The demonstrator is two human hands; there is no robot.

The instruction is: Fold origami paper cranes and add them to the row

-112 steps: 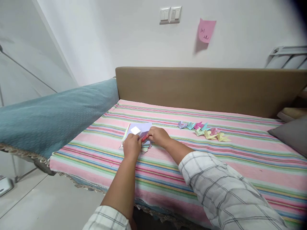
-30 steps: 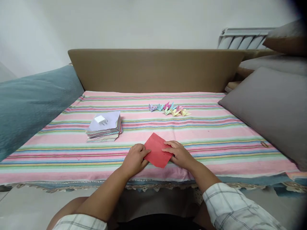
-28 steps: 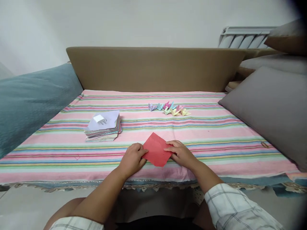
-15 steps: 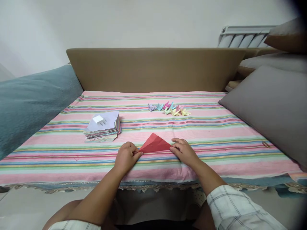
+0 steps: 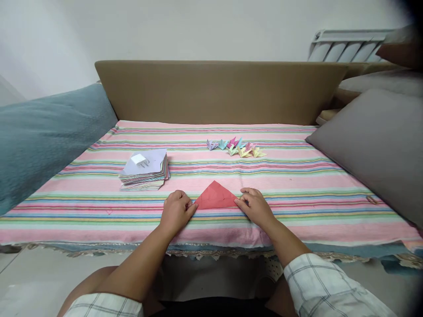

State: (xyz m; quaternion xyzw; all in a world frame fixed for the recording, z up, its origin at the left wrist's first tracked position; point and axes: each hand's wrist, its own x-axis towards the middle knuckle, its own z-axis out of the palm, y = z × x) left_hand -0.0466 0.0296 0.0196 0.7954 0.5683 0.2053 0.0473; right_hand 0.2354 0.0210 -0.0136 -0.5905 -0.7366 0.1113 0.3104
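Observation:
A red paper [image 5: 215, 197], folded into a triangle, lies flat on the striped bedspread [image 5: 297, 185] near its front edge. My left hand [image 5: 176, 210] pinches the triangle's left corner with curled fingers. The right corner is pressed down by the closed fingertips of my right hand [image 5: 254, 204]. Behind and to the left sits a stack of coloured paper squares [image 5: 145, 176] with a small white charger plug [image 5: 139, 160] on top. A row of several small folded paper cranes [image 5: 235, 149] lies further back in the middle.
A teal blanket [image 5: 46, 136] is draped at the left. Grey pillows [image 5: 370, 145] lean at the right. A tan headboard [image 5: 218, 90] runs along the back, with a white radiator [image 5: 346, 44] behind it. The bed's fringed front edge drops to a tiled floor.
The red sheet was drawn from the stack to the front edge as a flat square. Over the last second it was folded in half into a triangle, and both hands slid to its corners.

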